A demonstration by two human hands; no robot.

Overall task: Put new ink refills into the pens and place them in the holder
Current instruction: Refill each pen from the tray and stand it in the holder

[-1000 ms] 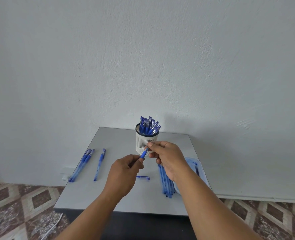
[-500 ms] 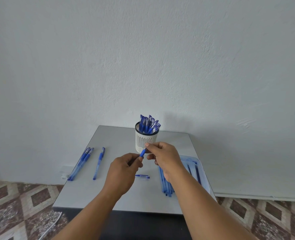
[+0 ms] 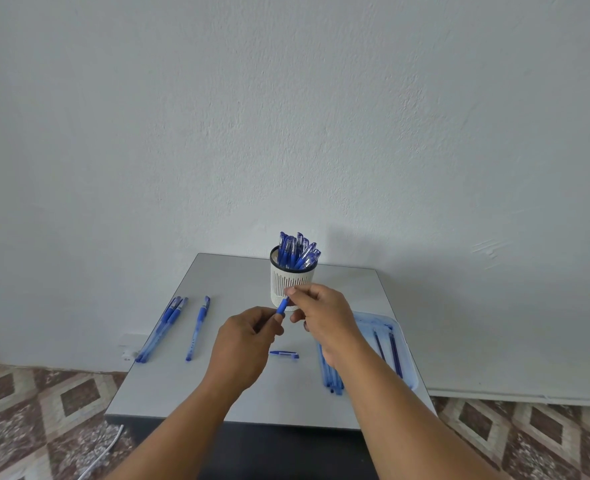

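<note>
A blue pen [image 3: 282,305] is held above the grey table [image 3: 238,396], just in front of the white slotted holder [image 3: 288,284]. My left hand [image 3: 243,344] grips its barrel, most of which is hidden in the fist. My right hand [image 3: 324,315] pinches the pen's blue tip end between thumb and forefinger. The holder is packed with several capped blue pens [image 3: 297,252]. A loose blue cap [image 3: 284,354] lies on the table below my hands.
Three blue pens lie at the table's left: a pair [image 3: 162,327] and a single [image 3: 198,327]. Several thin refills [image 3: 331,375] lie right of centre, partly under my right arm. A pale blue tray [image 3: 409,358] with refills sits at the right edge. A white wall rises behind.
Both hands stay joined on the pen; my right fingers have shifted slightly on its tip end. The view has tilted a little, showing more of the tray.
</note>
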